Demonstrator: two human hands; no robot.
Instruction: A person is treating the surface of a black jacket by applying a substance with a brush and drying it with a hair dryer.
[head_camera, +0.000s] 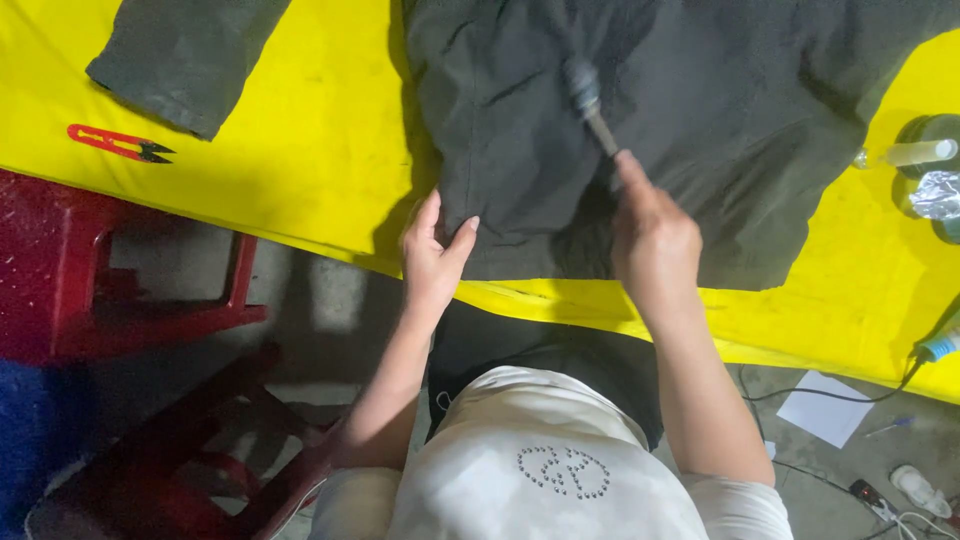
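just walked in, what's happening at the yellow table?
A person has a dark garment spread on the yellow table. Their left hand pins its lower edge flat, while the right hand holds a thin, blurred tool against the fabric. Red thread snips lie untouched to the left, beside another dark cloth piece.

A yellow table (300, 150) stands over a grey floor (330, 300). A red stool (120, 290) sits beside it.
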